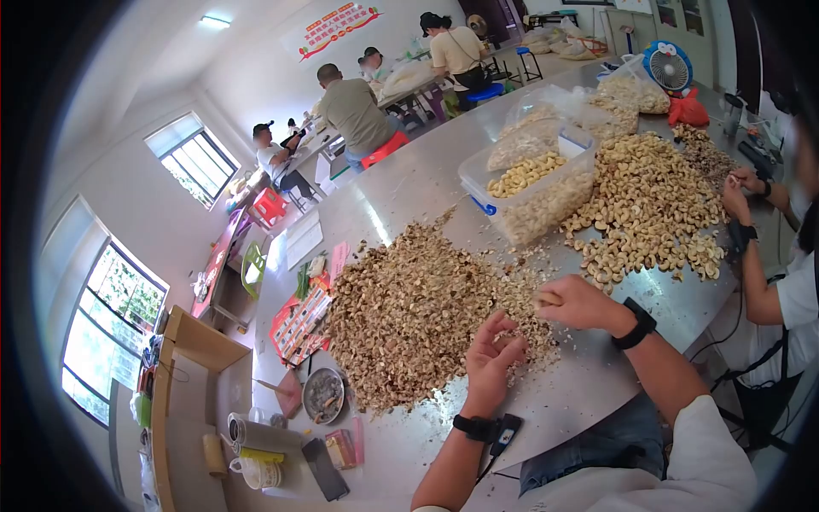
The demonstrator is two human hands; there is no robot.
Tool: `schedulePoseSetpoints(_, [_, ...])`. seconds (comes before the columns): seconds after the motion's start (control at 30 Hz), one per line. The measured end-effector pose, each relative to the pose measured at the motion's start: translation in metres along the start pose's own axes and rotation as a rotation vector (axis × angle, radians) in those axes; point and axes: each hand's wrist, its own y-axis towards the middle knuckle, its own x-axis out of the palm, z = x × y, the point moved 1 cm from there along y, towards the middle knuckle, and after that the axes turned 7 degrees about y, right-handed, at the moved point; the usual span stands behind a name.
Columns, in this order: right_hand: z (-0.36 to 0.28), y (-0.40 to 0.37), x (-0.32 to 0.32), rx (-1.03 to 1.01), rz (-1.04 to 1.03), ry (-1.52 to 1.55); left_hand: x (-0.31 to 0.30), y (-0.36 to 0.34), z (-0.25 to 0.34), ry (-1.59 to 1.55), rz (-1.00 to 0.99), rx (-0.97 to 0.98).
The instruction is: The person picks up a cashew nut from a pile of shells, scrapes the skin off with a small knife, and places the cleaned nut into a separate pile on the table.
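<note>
My right hand [582, 304] is closed in a pinch over the near edge of the pile, with a pale tan cashew [548, 298] at its fingertips. Just below and to the left, my left hand [495, 358] has its fingers loosely apart, with nothing visible in it. Both wrists wear dark bands. Beyond my hands spreads a broad heap of brown skin and shell flakes [405, 311]. To the right lies a heap of cashews [648, 200]. A clear plastic box [533, 200] stands between the heaps, with pale cashews in it.
A co-worker's hands [739, 193] work at the right edge beside a darker heap [704, 154]. Bags of nuts [631, 90] and a blue fan [668, 66] stand at the back. Near left are a metal bowl [323, 395], a phone [325, 469] and a mug [256, 471]. Several people sit beyond.
</note>
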Motion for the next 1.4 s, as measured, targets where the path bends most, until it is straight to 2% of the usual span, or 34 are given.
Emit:
schedulePoseSetpoints(0.13, [-0.01,0.029,0.03,0.098,-0.232,0.454,-0.006,0.006,-0.003,0.161,0.077,0.14])
schedulePoseSetpoints(0.23, [-0.005,0.038,0.049,0.204,-0.308,0.699,-0.019,0.01,-0.014,0.211,0.09,0.168])
schedulePoseSetpoints(0.33, [0.004,0.039,0.06,0.227,-0.267,0.783,-0.027,0.009,-0.013,0.288,0.124,0.164])
schedulePoseSetpoints(0.5, [0.019,0.036,0.062,0.223,-0.225,0.705,-0.022,0.009,-0.01,0.444,0.157,0.028])
schedulePoseSetpoints(0.6, [0.014,0.033,0.055,0.148,-0.161,0.674,-0.024,0.011,-0.005,0.164,0.137,-0.074])
schedulePoseSetpoints(0.63, [0.009,0.035,0.052,0.159,-0.158,0.685,-0.026,0.013,-0.005,0.171,0.188,-0.127])
schedulePoseSetpoints(0.73, [0.014,0.034,0.054,0.149,-0.138,0.677,-0.033,0.017,-0.009,-0.137,0.129,-0.084])
schedulePoseSetpoints(0.87, [0.021,0.034,0.058,0.145,-0.142,0.756,-0.036,0.019,-0.006,-0.179,0.167,-0.078])
schedulePoseSetpoints(1.17, [0.018,0.033,0.055,0.187,-0.275,0.818,-0.031,0.017,-0.006,-0.089,0.094,-0.052])
schedulePoseSetpoints(1.4, [0.022,0.032,0.06,0.135,-0.251,0.774,-0.026,0.014,-0.006,0.092,0.141,0.046])
